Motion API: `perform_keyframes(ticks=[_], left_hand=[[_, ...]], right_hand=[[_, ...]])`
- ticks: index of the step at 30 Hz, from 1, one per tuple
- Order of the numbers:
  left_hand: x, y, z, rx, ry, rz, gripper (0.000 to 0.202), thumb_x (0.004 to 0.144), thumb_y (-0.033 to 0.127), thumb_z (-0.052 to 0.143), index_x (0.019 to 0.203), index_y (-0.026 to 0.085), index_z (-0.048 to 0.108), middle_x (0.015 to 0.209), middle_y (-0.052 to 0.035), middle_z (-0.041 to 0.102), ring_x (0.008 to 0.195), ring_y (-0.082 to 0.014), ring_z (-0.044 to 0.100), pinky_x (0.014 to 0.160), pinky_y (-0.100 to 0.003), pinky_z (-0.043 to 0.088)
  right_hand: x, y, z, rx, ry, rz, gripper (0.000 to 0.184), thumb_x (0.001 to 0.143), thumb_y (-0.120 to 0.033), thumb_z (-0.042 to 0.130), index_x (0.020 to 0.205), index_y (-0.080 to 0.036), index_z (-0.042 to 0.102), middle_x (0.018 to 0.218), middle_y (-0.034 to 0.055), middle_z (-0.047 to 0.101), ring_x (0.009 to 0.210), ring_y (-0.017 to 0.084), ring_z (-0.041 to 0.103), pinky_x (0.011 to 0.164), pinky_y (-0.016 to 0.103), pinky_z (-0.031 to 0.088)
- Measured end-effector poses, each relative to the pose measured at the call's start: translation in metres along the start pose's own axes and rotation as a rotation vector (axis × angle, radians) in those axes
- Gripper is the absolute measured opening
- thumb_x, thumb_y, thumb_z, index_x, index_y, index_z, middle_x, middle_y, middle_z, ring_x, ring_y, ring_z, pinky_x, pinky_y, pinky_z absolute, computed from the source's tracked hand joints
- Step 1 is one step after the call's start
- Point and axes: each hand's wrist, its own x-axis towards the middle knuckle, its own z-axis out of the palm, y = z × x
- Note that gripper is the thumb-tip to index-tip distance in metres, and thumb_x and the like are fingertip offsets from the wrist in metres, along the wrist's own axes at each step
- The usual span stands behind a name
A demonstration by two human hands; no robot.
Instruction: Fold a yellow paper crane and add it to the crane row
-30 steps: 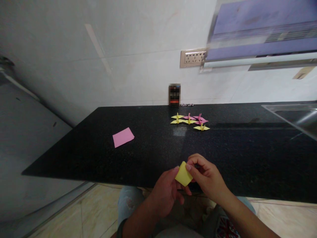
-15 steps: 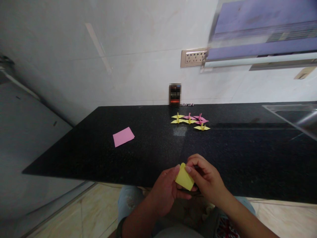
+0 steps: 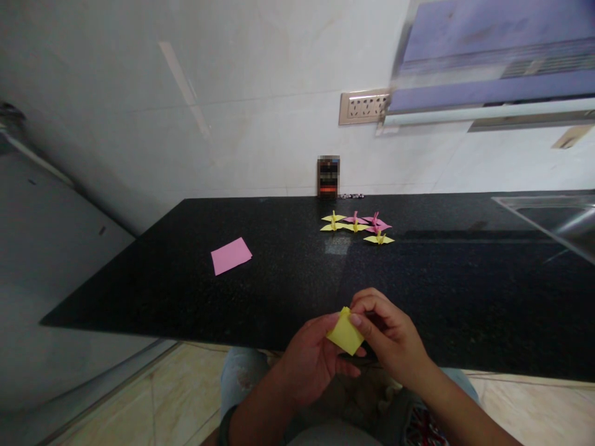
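Yellow folded paper [image 3: 344,331] sits pinched between both hands at the bench's [image 3: 279,279] near edge: left hand [image 3: 312,362] grips beneath, right hand [image 3: 388,337] pinches its upper corner, seemingly with thumb and forefinger.

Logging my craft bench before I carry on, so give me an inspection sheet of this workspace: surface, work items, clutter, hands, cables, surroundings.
Surface: black speckled counter, glossy.
Job's things: yellow paper, folded, held at the counter's near edge; pink sheet lying flat to the left; paper cranes, yellow and pink, clustered near the back.
Clutter: small dark box upright against the wall.
Hands: left hand and right hand both pinch the yellow paper.
Cables: nothing seen.
Surroundings: pale wall with a socket plate; sink at the right.
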Motion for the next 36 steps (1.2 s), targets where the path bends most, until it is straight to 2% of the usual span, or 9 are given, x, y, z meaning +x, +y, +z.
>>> perform_keyframes(ticks=[10, 13, 15, 17, 20, 23, 27, 31, 36], left_hand=[[-0.001, 0.0, 0.0, 0.039, 0.028, 0.049, 0.028, 0.079, 0.031, 0.046, 0.087, 0.009, 0.061, 0.075, -0.0078, 0.056, 0.067, -0.016, 0.056, 0.048, -0.023, 0.047], [0.0, -0.001, 0.0, 0.049, 0.037, 0.056, 0.029, 0.079, 0.032, 0.046, 0.089, 0.009, 0.061, 0.077, -0.0081, 0.057, 0.067, -0.0157, 0.057, 0.048, -0.023, 0.047], [0.0, 0.0, -0.001, 0.063, 0.047, 0.065, 0.029, 0.078, 0.032, 0.048, 0.089, 0.009, 0.061, 0.076, -0.0079, 0.057, 0.066, -0.0157, 0.057, 0.048, -0.023, 0.047], [0.001, 0.001, 0.0, 0.084, 0.065, 0.067, 0.029, 0.076, 0.034, 0.05, 0.088, 0.009, 0.061, 0.074, -0.0075, 0.058, 0.065, -0.0158, 0.057, 0.048, -0.023, 0.046], [0.001, 0.002, 0.002, 0.137, 0.126, 0.07, 0.036, 0.075, 0.041, 0.05, 0.085, 0.008, 0.061, 0.071, -0.0074, 0.059, 0.061, -0.0158, 0.057, 0.047, -0.023, 0.045], [0.002, 0.001, 0.006, 0.268, 0.223, 0.166, 0.041, 0.071, 0.047, 0.054, 0.08, 0.008, 0.062, 0.068, -0.0073, 0.06, 0.061, -0.0156, 0.058, 0.05, -0.024, 0.044], [0.005, -0.006, 0.01, 0.469, 0.314, 0.321, 0.026, 0.059, 0.03, 0.069, 0.074, 0.01, 0.062, 0.063, -0.0022, 0.06, 0.056, -0.0098, 0.052, 0.052, -0.02, 0.04], [0.008, -0.013, 0.012, 0.601, 0.403, 0.408, 0.018, 0.065, 0.029, 0.064, 0.068, 0.011, 0.06, 0.056, 0.0011, 0.055, 0.047, -0.0068, 0.044, 0.045, -0.018, 0.034], [0.007, -0.012, 0.014, 0.663, 0.483, 0.404, 0.024, 0.07, 0.031, 0.059, 0.056, 0.012, 0.054, 0.046, 0.0019, 0.051, 0.039, -0.006, 0.041, 0.04, -0.018, 0.031]], right_hand=[[0.0, 0.002, 0.006, 0.023, 0.037, 0.091, 0.01, 0.079, -0.027, 0.05, 0.073, -0.02, 0.052, 0.077, 0.002, 0.048, 0.065, 0.012, 0.048, 0.054, 0.022, 0.041], [-0.001, 0.004, 0.007, 0.059, 0.041, 0.156, 0.01, 0.08, -0.027, 0.05, 0.088, -0.022, 0.052, 0.076, 0.0008, 0.049, 0.061, 0.012, 0.048, 0.051, 0.022, 0.042], [0.0, 0.004, 0.006, 0.03, 0.022, 0.123, 0.015, 0.08, -0.026, 0.05, 0.095, -0.022, 0.053, 0.08, 0.0021, 0.051, 0.066, 0.013, 0.05, 0.055, 0.023, 0.042], [0.002, 0.005, 0.005, -0.027, -0.008, 0.04, 0.011, 0.08, -0.024, 0.05, 0.087, -0.02, 0.057, 0.083, 0.0036, 0.052, 0.072, 0.014, 0.051, 0.06, 0.025, 0.042], [0.004, 0.005, 0.004, -0.041, 0.02, -0.002, 0.012, 0.08, -0.023, 0.05, 0.074, -0.018, 0.059, 0.079, 0.0034, 0.052, 0.072, 0.014, 0.05, 0.062, 0.025, 0.041], [0.006, 0.004, 0.004, 0.049, 0.158, 0.062, 0.014, 0.08, -0.025, 0.05, 0.07, -0.017, 0.057, 0.075, 0.0019, 0.051, 0.067, 0.012, 0.048, 0.057, 0.023, 0.039], [0.006, 0.004, 0.008, 0.211, 0.267, 0.191, 0.017, 0.079, -0.028, 0.051, 0.068, -0.017, 0.055, 0.068, -0.001, 0.048, 0.06, 0.01, 0.043, 0.052, 0.021, 0.036], [0.003, 0.006, 0.013, 0.301, 0.298, 0.25, 0.016, 0.079, -0.03, 0.052, 0.069, -0.017, 0.054, 0.064, -0.002, 0.049, 0.058, 0.01, 0.043, 0.051, 0.02, 0.037], [0.0, 0.007, 0.018, 0.3, 0.314, 0.243, 0.016, 0.078, -0.031, 0.053, 0.069, -0.017, 0.053, 0.062, -0.0022, 0.051, 0.055, 0.01, 0.044, 0.049, 0.02, 0.037]])
